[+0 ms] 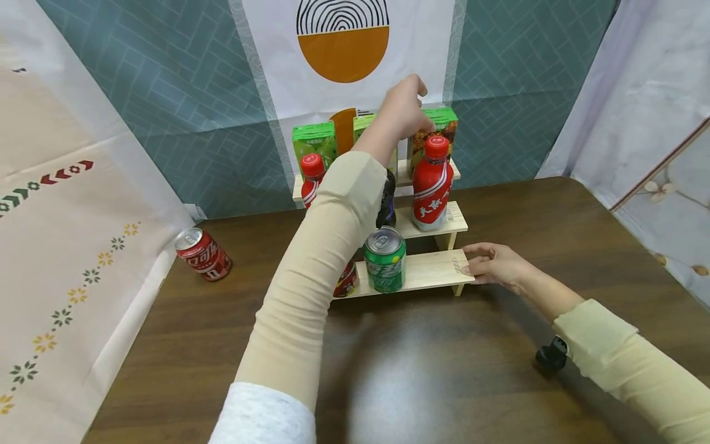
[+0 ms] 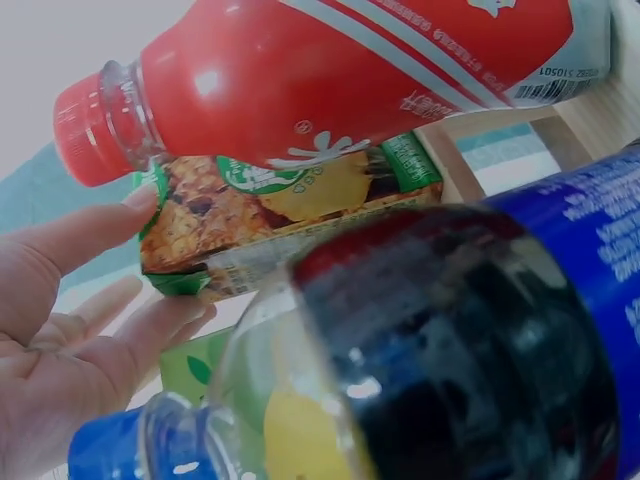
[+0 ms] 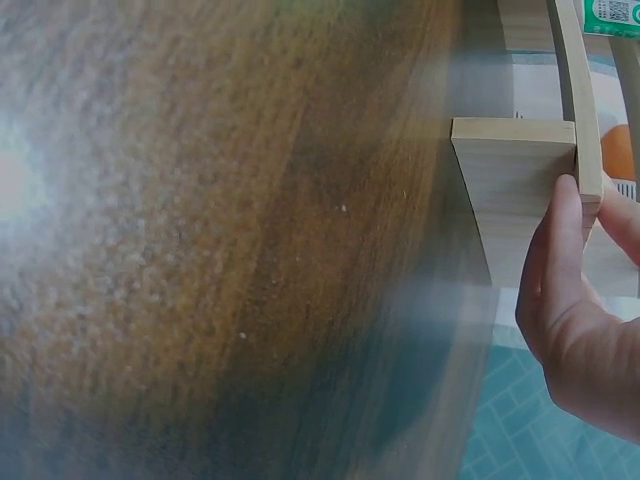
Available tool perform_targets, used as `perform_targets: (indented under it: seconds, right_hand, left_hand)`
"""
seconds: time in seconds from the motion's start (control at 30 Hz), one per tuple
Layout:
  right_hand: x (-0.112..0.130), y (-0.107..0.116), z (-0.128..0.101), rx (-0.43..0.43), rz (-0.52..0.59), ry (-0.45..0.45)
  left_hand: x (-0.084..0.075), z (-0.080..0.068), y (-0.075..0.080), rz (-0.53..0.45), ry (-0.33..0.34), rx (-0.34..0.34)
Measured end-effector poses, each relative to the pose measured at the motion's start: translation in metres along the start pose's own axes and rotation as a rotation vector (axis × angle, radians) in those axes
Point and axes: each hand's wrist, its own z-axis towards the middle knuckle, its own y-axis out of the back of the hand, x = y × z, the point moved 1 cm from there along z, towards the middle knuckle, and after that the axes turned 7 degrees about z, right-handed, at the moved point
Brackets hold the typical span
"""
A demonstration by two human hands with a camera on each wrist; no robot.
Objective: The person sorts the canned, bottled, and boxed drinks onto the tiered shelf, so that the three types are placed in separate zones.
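My left hand (image 1: 403, 110) reaches to the top tier of a wooden step shelf (image 1: 435, 269). Its thumb and fingers are spread at the upper end of a pineapple juice box (image 2: 290, 215); the thumb tip lies right at the carton's edge. In front of that carton stands a red bottle (image 1: 432, 188). A blue-capped bottle of dark drink (image 2: 450, 340) is close below the left hand in the left wrist view. My right hand (image 1: 496, 265) pinches the right end of the bottom board, thumb on one face and fingers on the other (image 3: 562, 240).
A green can (image 1: 385, 262) stands on the bottom tier beside a red can (image 1: 346, 280), partly behind my left arm. Another red bottle (image 1: 312, 176) and green juice cartons (image 1: 315, 140) are further left. A red cola can (image 1: 203, 254) stands on the table's left side.
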Motion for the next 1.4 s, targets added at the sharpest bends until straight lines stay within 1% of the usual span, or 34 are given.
perform_targets:
  seconds: [0.13,0.3,0.4,0.57,0.67,0.83,0.97,1.03,1.1,1.23,1.3,1.4]
  right_hand:
    - [-0.002,0.001,0.002,0.002,-0.001,0.007]
    - [-0.003,0.003,0.005,0.006,0.01,0.012]
    - [-0.004,0.004,0.006,0.014,0.004,0.016]
    - [-0.004,0.003,0.008,0.022,-0.016,0.012]
    - [-0.004,0.003,0.008,0.017,-0.027,0.008]
    - [-0.003,0.004,0.007,0.01,-0.036,-0.003]
    - [-0.004,0.004,0.007,0.014,-0.024,-0.002]
    - [-0.004,0.004,0.008,0.015,-0.022,-0.001]
    - [-0.004,0.004,0.007,0.015,-0.029,-0.004]
    - [-0.004,0.004,0.007,0.023,-0.037,0.0]
    - [-0.004,0.003,0.006,0.025,-0.033,0.0]
    - [-0.004,0.003,0.006,0.031,-0.027,0.002]
  left_hand:
    - [0.002,-0.004,0.002,-0.039,0.0,-0.023]
    - [0.009,-0.013,0.005,-0.084,-0.022,-0.077]
    - [0.016,-0.019,0.009,-0.121,-0.044,-0.117]
    - [0.033,-0.032,0.023,-0.196,-0.073,-0.188]
    - [0.043,-0.041,0.031,-0.226,-0.069,-0.244]
    - [0.056,-0.057,0.04,-0.275,-0.036,-0.327]
    - [0.066,-0.071,0.043,-0.26,-0.011,-0.389]
    - [0.072,-0.077,0.043,-0.228,-0.017,-0.429]
    - [0.078,-0.085,0.042,-0.206,-0.029,-0.479]
    - [0.093,-0.101,0.04,-0.2,-0.062,-0.589]
    - [0.101,-0.108,0.039,-0.208,-0.065,-0.639]
    - [0.114,-0.117,0.038,-0.189,-0.06,-0.707]
